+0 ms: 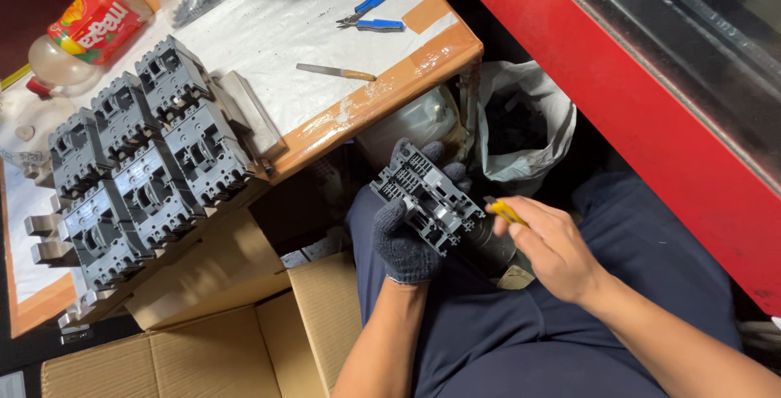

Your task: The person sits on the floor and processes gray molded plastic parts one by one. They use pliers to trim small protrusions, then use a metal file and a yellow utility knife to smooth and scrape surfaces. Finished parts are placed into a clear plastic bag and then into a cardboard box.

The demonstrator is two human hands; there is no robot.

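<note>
The left hand (407,231), in a dark knitted glove, is closed around a grey moulded plastic breaker housing (427,196), held over the lap beside the table edge. The bare right hand (553,247) pinches a yellow-handled tool (506,213), its tip at the housing's right side. Six similar grey breaker units (134,150) stand grouped on the white-covered table (325,32).

At my ten o'clock stands a white-topped wooden workbench (268,36) (orange-taped edges); at two o'clock, a red metal cabinet (651,113); brown cardboard boxes (244,341) at seven.
</note>
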